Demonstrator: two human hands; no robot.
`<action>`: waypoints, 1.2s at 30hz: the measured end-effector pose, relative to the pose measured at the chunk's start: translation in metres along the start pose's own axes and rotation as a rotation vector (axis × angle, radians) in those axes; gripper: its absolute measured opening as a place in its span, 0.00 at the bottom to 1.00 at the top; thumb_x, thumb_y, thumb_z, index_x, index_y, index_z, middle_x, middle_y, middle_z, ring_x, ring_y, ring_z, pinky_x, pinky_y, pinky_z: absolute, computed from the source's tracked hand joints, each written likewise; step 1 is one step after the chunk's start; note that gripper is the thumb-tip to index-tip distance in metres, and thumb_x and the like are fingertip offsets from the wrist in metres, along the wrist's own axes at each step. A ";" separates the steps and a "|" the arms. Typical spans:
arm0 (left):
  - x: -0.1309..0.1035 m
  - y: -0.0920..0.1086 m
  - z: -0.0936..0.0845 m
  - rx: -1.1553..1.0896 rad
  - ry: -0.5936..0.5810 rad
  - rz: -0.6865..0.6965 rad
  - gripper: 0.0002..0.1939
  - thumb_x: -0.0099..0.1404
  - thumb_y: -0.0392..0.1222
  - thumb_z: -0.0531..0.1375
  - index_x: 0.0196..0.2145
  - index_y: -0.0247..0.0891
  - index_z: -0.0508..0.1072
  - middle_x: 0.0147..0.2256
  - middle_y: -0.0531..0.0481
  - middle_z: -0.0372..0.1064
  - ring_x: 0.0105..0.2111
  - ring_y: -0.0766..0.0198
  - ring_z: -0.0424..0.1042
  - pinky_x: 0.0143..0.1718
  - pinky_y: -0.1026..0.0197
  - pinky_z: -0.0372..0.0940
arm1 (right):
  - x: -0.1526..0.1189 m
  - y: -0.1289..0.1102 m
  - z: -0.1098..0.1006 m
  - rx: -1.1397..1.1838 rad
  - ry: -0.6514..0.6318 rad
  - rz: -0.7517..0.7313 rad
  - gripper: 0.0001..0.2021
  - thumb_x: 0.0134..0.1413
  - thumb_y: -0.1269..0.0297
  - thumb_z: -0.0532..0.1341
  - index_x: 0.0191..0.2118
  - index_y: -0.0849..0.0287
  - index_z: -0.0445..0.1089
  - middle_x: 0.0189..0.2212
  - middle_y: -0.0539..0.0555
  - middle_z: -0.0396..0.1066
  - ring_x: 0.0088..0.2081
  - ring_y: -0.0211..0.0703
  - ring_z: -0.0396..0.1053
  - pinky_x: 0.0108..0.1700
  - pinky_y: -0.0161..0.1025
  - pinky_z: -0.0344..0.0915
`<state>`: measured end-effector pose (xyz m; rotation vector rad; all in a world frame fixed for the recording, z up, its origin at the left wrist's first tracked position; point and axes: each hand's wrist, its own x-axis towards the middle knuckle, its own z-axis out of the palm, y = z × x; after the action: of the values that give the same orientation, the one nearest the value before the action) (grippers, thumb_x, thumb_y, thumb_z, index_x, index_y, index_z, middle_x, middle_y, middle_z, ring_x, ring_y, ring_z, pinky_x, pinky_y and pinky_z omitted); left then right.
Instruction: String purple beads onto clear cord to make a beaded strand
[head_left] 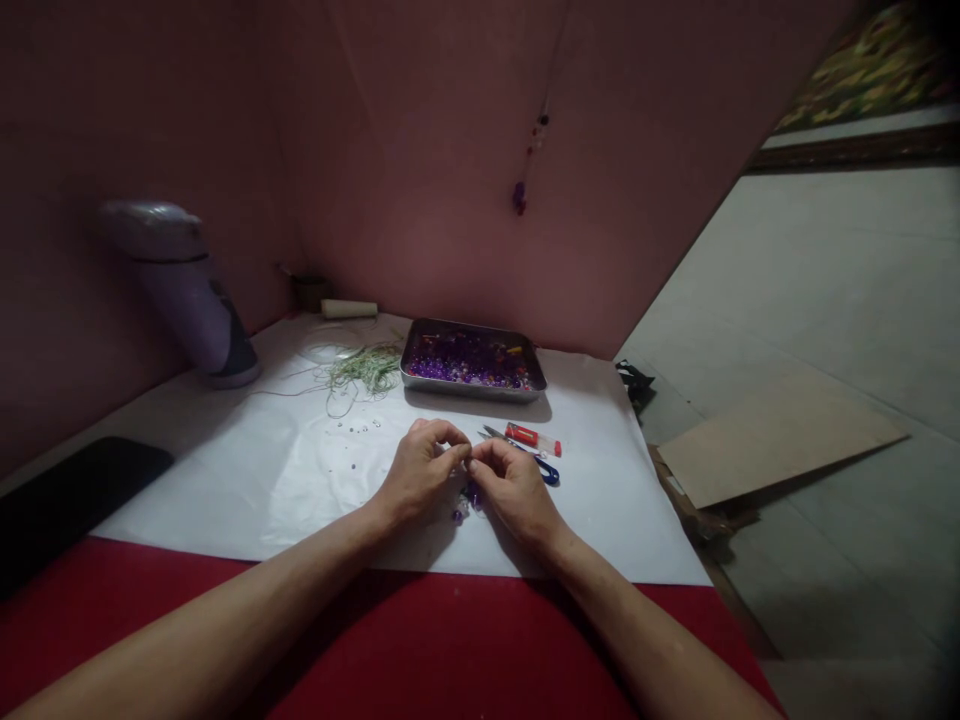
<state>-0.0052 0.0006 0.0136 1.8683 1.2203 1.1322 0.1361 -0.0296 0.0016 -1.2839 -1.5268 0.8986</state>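
Note:
My left hand and my right hand meet over the white sheet, thumbs and forefingers pinched close together. What lies between the fingertips is too small to make out. Purple and clear beads hang or lie just below the fingertips, between the hands. Behind my right hand are a red lighter and small thread snips with a dark blue handle. A metal tray of mostly purple beads stands beyond both hands.
Tangled green thread lies left of the tray, near a pale cone. A purple bottle stands at the left, a black flat object nearer. Loose beads dot the sheet. A beaded strand hangs against the pink wall.

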 end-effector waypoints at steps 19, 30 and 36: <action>0.003 0.000 -0.013 -0.388 -0.266 -0.214 0.13 0.50 0.30 0.51 0.29 0.35 0.74 0.26 0.51 0.72 0.30 0.64 0.69 0.37 0.61 0.62 | 0.005 0.009 0.000 0.164 0.085 0.035 0.06 0.51 0.64 0.59 0.28 0.60 0.66 0.23 0.49 0.67 0.25 0.37 0.63 0.29 0.35 0.59; 0.001 -0.002 -0.012 -0.482 -0.200 -0.260 0.09 0.45 0.32 0.61 0.28 0.34 0.77 0.24 0.52 0.72 0.23 0.68 0.65 0.27 0.65 0.59 | 0.004 0.008 0.000 0.164 0.085 0.035 0.06 0.51 0.64 0.59 0.28 0.61 0.66 0.23 0.49 0.66 0.25 0.36 0.62 0.28 0.36 0.59; -0.001 0.000 -0.007 -0.387 -0.128 -0.176 0.05 0.48 0.38 0.64 0.24 0.34 0.75 0.24 0.51 0.71 0.26 0.67 0.66 0.30 0.64 0.60 | 0.003 0.004 -0.001 0.170 0.081 0.035 0.05 0.50 0.65 0.60 0.28 0.61 0.66 0.22 0.49 0.66 0.25 0.36 0.62 0.29 0.35 0.59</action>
<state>-0.0118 -0.0002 0.0162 1.4887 0.9898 1.0490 0.1381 -0.0256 -0.0017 -1.2129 -1.3391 0.9654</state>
